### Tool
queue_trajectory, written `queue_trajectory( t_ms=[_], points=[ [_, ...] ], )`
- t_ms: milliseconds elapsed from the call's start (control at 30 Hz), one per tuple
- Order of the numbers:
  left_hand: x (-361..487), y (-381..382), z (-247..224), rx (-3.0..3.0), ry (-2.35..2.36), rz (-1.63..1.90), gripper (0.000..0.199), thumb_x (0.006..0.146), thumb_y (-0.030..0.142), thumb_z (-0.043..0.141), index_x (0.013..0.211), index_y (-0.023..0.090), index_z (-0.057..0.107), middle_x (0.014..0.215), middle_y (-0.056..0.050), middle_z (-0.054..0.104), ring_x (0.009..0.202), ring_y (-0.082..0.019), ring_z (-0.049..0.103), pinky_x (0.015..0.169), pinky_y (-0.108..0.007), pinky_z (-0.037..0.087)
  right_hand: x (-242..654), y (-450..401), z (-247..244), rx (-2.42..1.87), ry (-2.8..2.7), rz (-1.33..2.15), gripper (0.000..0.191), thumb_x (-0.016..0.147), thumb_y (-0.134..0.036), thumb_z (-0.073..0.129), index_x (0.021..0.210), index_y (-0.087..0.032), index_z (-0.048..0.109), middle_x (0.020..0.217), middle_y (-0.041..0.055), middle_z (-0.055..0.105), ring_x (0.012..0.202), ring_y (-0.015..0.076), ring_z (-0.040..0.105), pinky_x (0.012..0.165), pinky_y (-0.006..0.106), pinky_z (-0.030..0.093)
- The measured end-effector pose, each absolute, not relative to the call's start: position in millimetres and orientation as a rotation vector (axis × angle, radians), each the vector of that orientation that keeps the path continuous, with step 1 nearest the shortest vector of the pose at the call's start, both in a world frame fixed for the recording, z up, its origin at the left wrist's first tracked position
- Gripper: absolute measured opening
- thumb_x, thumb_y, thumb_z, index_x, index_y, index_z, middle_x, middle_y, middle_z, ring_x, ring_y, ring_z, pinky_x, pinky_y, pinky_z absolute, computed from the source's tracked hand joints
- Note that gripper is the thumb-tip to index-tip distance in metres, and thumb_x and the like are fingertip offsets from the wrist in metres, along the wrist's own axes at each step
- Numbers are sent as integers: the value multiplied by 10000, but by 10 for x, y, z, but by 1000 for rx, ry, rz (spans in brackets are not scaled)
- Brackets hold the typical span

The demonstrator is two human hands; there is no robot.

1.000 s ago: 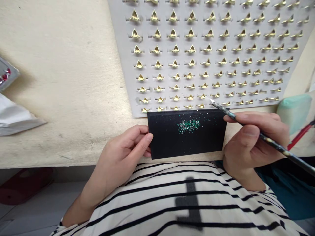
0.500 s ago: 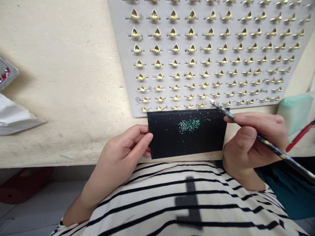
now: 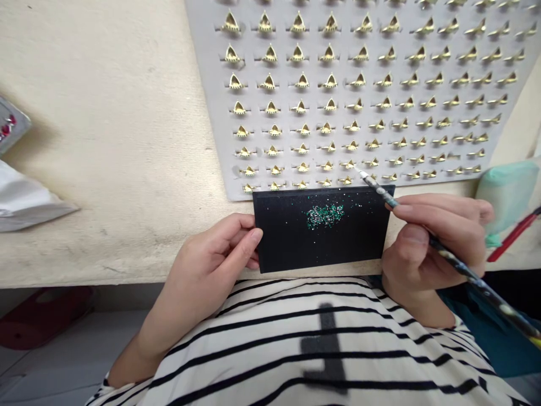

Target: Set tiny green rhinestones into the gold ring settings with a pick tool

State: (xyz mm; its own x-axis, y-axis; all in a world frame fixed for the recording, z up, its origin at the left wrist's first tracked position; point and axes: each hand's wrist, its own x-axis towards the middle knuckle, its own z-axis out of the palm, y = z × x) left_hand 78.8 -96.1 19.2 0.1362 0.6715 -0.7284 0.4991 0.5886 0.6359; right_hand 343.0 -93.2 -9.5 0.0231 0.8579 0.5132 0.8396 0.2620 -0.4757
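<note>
The pale, faintly stained surface (image 3: pixel 127 141) spreads in front of you, its near edge running just beyond your striped top (image 3: pixel 270 338). Across its far part lies a light grey board (image 3: pixel 372 93), set with rows of small gold pieces (image 3: pixel 331 82), each with a triangular head. The black tray (image 3: pixel 287 248) lies between your two hands, its far edge against the board's near edge or slightly over it; you can't tell which from this angle. A loose patch of tiny green and clear stones (image 3: pixel 325 216) sits on the tray's far half, with a few strays scattered around it. Your left hand (image 3: pixel 211 265) has its grip clamped on the tray's left edge, the thumb on top. Your right hand (image 3: pixel 435 242) pinches a dark, mottled, pen-like tool (image 3: pixel 382 194), its grip closed around the shaft. The tool's white tip is above the tray's far edge, just beside a gold piece in the second row from the near side; whether they touch is too small to tell. To your right lie a pale green pouch (image 3: pixel 509 192) and a red tool (image 3: pixel 513 237); far to your left, white paper (image 3: pixel 29 203) and a container of red pieces (image 3: pixel 10 127) show partly.
</note>
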Motion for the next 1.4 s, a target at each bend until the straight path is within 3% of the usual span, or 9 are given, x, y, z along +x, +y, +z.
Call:
queue_trajectory(
  t_ms=[200,533,967,1400],
  points=[
    [810,-951,208,1025,1517,165,149,970,396,572,879,283,608,644,125,633,584,-32,669,561,-83,479,3412,-933,-95,-1562,-1765,46,148,846,-295,511,833,-270,657,798,-75,697,735,125,636,818,405,358],
    [807,-950,212,1018,1515,159,162,970,408,566,883,277,607,647,111,632,591,-53,676,568,-111,493,3494,-959,-49,-1563,-1927,79,194,808,-250,535,916,-322,679,903,-103,713,812,130,653,880,407,364],
    [788,-948,201,1020,1507,134,167,970,436,558,927,288,622,671,110,648,619,-50,680,592,-107,502,3407,-892,-158,-1570,-1663,-10,195,890,-379,500,897,-317,685,737,-99,700,701,109,653,730,368,431],
    [786,-959,186,1038,1504,142,170,970,434,557,927,284,624,660,105,654,610,-62,682,584,-120,506,3391,-885,-124,-1572,-1613,57,190,880,-382,523,858,-302,694,723,-97,699,698,107,650,726,378,426]
  ],
)
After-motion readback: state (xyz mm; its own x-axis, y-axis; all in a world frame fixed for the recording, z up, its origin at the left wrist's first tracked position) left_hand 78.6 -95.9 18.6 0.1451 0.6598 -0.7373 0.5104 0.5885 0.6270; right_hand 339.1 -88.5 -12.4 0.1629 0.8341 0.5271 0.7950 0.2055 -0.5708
